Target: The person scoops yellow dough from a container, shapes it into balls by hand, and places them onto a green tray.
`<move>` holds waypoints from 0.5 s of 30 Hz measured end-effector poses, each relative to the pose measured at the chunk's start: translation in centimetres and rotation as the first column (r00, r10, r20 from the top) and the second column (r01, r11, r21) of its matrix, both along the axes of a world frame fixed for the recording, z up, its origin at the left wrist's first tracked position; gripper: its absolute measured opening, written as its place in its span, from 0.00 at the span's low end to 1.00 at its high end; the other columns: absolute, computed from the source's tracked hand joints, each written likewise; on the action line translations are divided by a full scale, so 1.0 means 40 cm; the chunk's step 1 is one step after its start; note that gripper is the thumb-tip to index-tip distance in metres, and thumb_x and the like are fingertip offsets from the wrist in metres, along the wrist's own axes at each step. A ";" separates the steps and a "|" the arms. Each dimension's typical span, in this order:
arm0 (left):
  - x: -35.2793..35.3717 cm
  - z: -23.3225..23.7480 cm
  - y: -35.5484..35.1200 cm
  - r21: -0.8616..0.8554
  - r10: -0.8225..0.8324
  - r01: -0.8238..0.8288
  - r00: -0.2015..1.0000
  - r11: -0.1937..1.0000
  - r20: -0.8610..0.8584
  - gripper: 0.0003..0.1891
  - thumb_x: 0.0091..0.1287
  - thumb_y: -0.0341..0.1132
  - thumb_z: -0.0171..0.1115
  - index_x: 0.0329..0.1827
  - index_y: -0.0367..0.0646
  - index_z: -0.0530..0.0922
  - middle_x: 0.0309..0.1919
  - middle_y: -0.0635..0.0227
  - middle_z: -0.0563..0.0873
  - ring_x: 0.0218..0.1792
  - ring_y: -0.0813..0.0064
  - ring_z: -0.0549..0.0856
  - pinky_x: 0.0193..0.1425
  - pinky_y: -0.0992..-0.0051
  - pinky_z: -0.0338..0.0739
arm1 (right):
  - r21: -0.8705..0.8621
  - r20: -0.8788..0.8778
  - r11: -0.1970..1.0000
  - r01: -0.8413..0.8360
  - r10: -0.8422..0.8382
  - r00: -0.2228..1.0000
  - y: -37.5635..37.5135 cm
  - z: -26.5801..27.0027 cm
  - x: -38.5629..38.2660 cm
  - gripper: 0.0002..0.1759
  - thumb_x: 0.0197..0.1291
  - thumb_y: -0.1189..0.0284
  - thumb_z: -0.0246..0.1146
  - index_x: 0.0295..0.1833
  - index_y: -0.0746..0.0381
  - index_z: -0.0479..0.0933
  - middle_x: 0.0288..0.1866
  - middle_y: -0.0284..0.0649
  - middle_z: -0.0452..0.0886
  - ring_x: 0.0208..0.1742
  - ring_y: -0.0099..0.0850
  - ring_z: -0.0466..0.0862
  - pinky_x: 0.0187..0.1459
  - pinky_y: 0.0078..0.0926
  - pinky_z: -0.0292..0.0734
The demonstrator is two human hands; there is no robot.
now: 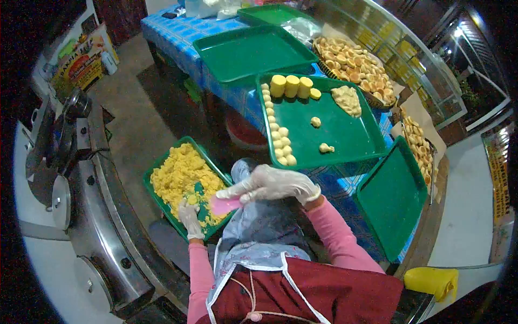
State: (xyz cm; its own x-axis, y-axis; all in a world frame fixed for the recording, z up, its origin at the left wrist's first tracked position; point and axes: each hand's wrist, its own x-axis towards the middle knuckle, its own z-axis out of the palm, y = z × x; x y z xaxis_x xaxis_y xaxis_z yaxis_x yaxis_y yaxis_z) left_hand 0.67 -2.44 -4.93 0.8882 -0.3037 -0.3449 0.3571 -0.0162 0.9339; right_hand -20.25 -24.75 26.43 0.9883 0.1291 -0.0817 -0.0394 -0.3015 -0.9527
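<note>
My right hand point(272, 184), in a clear glove, is closed on a flat pink scraper point(225, 204), held over the near right part of a green tray point(211, 157). Crumbly yellow filling point(181, 171) is heaped in that tray, with some green bottom showing. Also gloved, my left hand point(190, 218) is at the tray's near side, its fingers curled in around a bit of the filling. Beyond, on the table, another green tray point(302, 129) holds small dough balls point(279, 141), yellow cylinders point(291, 86) and a lump of soft dough point(346, 101).
A blue-checked tablecloth point(172, 35) covers the table. Another green tray point(253, 53) lies at the back, and one leans at the right point(392, 197). Baked pastries point(353, 67) fill a basket. A metal stove counter point(102, 227) runs along the left.
</note>
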 end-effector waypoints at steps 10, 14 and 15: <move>-0.012 0.054 -0.013 -0.060 0.086 -0.095 0.987 0.994 -0.138 0.23 0.69 0.20 0.53 0.68 0.26 0.70 0.38 0.66 0.80 0.29 0.82 0.77 0.31 0.81 0.74 | 0.241 0.167 0.970 -0.040 0.000 0.986 -0.188 -0.020 0.288 0.29 0.63 0.57 0.70 0.65 0.61 0.80 0.57 0.32 0.86 0.36 0.19 0.77 0.34 0.18 0.71; -0.018 0.070 0.000 0.045 -0.024 0.025 0.999 0.999 -0.020 0.26 0.65 0.18 0.54 0.69 0.28 0.73 0.33 0.70 0.81 0.27 0.84 0.76 0.30 0.82 0.70 | 0.256 -0.010 0.961 0.106 -0.108 0.994 -0.288 -0.005 0.358 0.25 0.64 0.58 0.68 0.64 0.56 0.81 0.33 0.26 0.80 0.25 0.15 0.69 0.24 0.14 0.61; -0.022 0.074 0.004 0.113 -0.092 0.087 0.995 0.990 0.040 0.27 0.63 0.17 0.54 0.69 0.29 0.74 0.31 0.71 0.81 0.27 0.84 0.75 0.30 0.82 0.69 | 0.196 -0.063 0.969 0.148 -0.138 0.988 -0.318 -0.008 0.378 0.26 0.63 0.58 0.68 0.65 0.54 0.81 0.29 0.25 0.77 0.23 0.14 0.66 0.22 0.14 0.58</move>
State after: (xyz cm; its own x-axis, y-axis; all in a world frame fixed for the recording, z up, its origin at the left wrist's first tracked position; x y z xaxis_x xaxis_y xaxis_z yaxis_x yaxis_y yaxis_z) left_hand -0.21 -2.28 -1.97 0.8745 -0.3442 -0.3418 0.3077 -0.1510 0.9394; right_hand -5.12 -37.45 26.13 0.9932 0.0054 -0.1165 -0.1155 -0.0931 -0.9889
